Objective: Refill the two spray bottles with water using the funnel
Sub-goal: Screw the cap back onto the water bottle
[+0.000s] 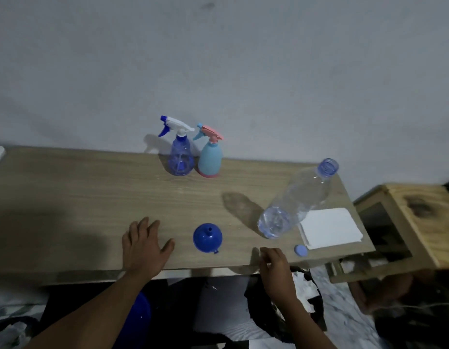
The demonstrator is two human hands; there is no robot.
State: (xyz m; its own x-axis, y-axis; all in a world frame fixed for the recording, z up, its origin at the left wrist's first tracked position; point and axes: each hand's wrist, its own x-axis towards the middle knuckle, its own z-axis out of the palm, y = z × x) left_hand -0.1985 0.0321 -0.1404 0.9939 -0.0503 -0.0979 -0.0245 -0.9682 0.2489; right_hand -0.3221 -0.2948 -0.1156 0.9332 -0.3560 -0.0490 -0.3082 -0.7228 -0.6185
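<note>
White paper (330,228) on wooden table (92,187)

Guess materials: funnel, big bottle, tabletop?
Funnel: opaque blue plastic, likely moulded, soft sheen. Big bottle: thin clear plastic, see-through with ribbed walls, uncapped. Tabletop: light wood-grain surface, matte; looks like laminate rather than solid wood, but can't confirm.

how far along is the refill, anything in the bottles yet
Barely started. Done: the water bottle is open, its cap on the table. In hand: nothing; both hands are empty. Left: both spray bottles are capped, the funnel unused.
</note>
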